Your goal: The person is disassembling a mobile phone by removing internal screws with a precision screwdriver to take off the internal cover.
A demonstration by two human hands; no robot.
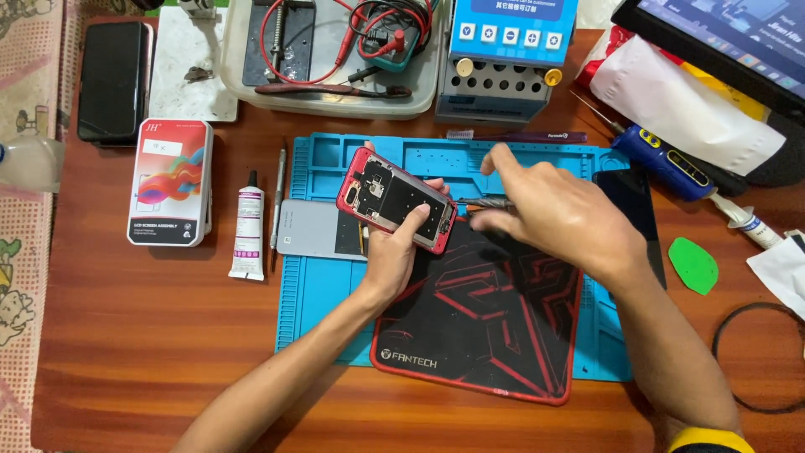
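Left hand: the left hand (392,256) comes up from below and grips a red phone (396,201), thumb laid along its near edge, fingers wrapped behind the far side.
Phone: back cover off, dark inner plates and a camera module showing; it is tilted, held up over the top left corner of the black pad.
Right hand: the right hand (558,216) is curled narrow, fingertips pinched on a thin tool (485,203).
Tool: it lies nearly level, its tip right at the phone's right end; whether it touches there I cannot tell.
Pad: a black pad (495,323) with red lines and a red border sits on top of a blue mat (306,277).
Mat: ribbed blue work mat with small trays along its far edge, on a brown wooden table (151,344).
Grey cover: a grey flat cover (314,228) lies on the mat's left side, just under the held phone.
Left of the mat: a slim metal tool (278,197), then a white glue tube (248,226), then a white box (170,182) with a colourful print.
Far left: a dark phone (113,80) lying flat.
Far edge: a tray (335,102) holding red and black probe leads, beside a blue machine (507,59).
Right side: a blue driver (667,159), a green pick (693,264), a black ring (759,356) partly cut off.
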